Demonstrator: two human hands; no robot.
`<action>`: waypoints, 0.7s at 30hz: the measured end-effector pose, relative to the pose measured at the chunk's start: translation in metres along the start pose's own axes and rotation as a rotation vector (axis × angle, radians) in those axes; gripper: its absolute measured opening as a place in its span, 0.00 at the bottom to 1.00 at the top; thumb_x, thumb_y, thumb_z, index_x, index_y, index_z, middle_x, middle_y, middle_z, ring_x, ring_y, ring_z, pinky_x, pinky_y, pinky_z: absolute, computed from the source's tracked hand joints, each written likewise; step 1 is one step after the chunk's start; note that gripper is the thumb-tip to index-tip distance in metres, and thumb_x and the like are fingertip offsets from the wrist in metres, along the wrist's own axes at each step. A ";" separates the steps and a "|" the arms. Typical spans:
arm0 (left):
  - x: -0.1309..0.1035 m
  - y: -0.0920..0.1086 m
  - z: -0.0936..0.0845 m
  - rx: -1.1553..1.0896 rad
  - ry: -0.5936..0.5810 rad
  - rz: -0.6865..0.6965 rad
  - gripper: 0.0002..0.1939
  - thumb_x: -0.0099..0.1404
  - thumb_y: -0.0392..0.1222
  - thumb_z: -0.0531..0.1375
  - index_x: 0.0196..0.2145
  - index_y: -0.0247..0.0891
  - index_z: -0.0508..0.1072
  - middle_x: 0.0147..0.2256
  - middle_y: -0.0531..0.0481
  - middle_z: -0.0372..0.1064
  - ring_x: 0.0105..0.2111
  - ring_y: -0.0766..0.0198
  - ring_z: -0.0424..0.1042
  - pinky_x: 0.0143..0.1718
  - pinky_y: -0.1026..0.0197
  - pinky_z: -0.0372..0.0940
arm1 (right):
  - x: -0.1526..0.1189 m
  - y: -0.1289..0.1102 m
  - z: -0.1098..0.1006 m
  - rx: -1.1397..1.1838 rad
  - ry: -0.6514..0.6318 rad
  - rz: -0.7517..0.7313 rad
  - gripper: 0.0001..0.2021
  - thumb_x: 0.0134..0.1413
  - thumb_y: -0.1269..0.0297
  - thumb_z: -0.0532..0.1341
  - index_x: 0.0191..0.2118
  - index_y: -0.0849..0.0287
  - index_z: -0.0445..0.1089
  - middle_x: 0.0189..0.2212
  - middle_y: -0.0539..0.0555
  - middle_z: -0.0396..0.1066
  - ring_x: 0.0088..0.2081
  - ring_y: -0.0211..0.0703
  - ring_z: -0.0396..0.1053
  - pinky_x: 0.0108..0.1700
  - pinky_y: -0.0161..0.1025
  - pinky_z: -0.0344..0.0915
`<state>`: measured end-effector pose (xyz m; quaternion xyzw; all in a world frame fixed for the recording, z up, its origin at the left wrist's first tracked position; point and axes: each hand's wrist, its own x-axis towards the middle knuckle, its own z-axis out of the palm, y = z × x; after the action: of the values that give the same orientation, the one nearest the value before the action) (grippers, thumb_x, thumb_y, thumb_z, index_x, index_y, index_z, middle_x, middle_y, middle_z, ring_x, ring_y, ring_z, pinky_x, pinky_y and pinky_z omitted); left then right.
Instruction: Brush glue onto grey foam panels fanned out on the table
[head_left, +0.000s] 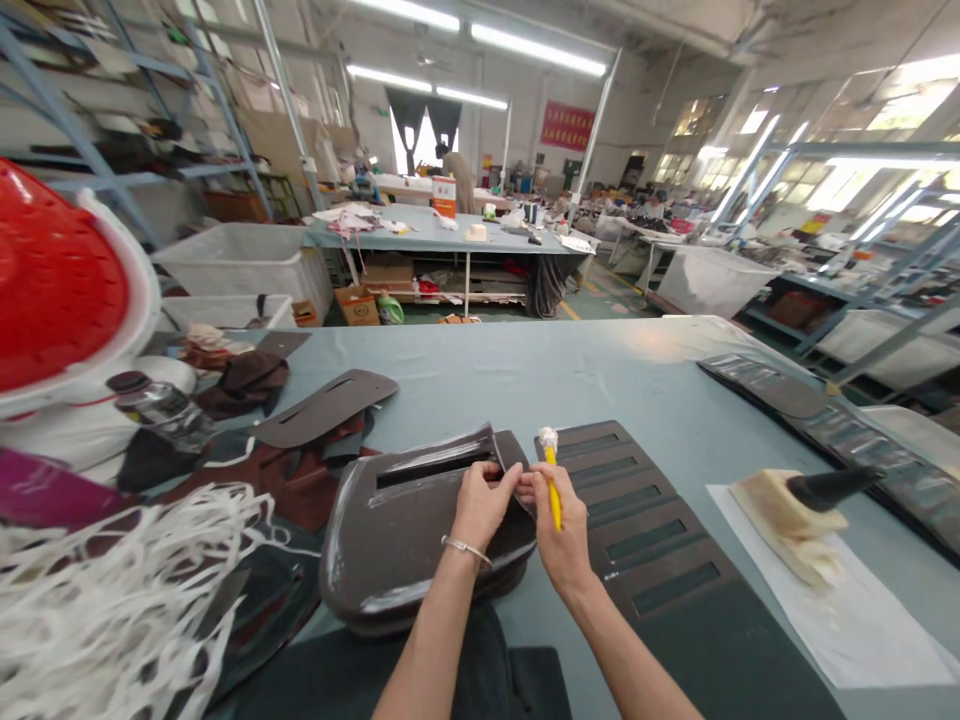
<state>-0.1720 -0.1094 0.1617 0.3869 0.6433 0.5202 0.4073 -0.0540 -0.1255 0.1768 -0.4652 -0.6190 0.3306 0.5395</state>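
Note:
A stack of dark brown leather-like pieces, slotted and smeared with white along the edges, lies before me. My left hand pinches the raised corner of the top piece between thumb and fingers. Close beside it, my right hand holds a yellow-handled brush upright, its tip coated in white. The fingertips of that hand also meet the lifted edge. To the right is a dark panel with several cut slots, partly behind my right hand.
On the right, a cream block with a black, tapering top rests on a white sheet. White strips, a bottle and a red basket crowd the left. Another person is beyond the far table.

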 end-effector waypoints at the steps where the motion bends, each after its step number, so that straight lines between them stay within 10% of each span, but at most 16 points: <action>1: 0.001 0.001 -0.001 -0.012 0.005 -0.008 0.22 0.51 0.56 0.63 0.33 0.33 0.72 0.32 0.44 0.72 0.32 0.61 0.70 0.37 0.60 0.63 | -0.001 0.001 0.002 0.035 -0.001 0.015 0.13 0.63 0.55 0.50 0.44 0.57 0.64 0.37 0.54 0.72 0.36 0.40 0.72 0.38 0.37 0.70; 5: -0.022 0.015 -0.026 -0.182 -0.006 -0.033 0.23 0.52 0.56 0.61 0.36 0.31 0.74 0.31 0.46 0.74 0.30 0.62 0.71 0.34 0.60 0.65 | 0.001 0.024 0.005 0.055 -0.045 0.112 0.13 0.62 0.53 0.51 0.39 0.57 0.64 0.34 0.53 0.71 0.35 0.40 0.71 0.37 0.37 0.70; 11: -0.125 0.080 -0.049 -0.522 -0.188 -0.186 0.30 0.50 0.48 0.66 0.50 0.35 0.70 0.36 0.45 0.76 0.33 0.58 0.75 0.35 0.59 0.71 | 0.003 0.041 -0.016 0.227 -0.211 0.181 0.13 0.56 0.51 0.57 0.35 0.56 0.63 0.34 0.50 0.68 0.36 0.38 0.70 0.41 0.39 0.69; 15: -0.181 0.102 -0.036 -0.529 -0.113 -0.354 0.31 0.44 0.45 0.69 0.48 0.42 0.72 0.30 0.50 0.77 0.32 0.53 0.76 0.32 0.57 0.73 | 0.001 0.033 -0.058 0.561 -0.184 0.326 0.17 0.50 0.49 0.62 0.37 0.54 0.59 0.38 0.50 0.66 0.39 0.37 0.69 0.42 0.38 0.69; 21: -0.211 0.065 0.008 -0.517 -0.139 -0.454 0.20 0.46 0.42 0.66 0.41 0.49 0.76 0.26 0.56 0.76 0.31 0.56 0.77 0.25 0.63 0.73 | -0.032 0.041 -0.161 0.831 -0.210 0.478 0.19 0.49 0.49 0.62 0.39 0.51 0.53 0.38 0.49 0.68 0.29 0.38 0.68 0.30 0.37 0.65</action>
<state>-0.0815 -0.2907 0.2500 0.1525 0.5308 0.5343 0.6399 0.1116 -0.1560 0.1596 -0.3038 -0.3616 0.7094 0.5232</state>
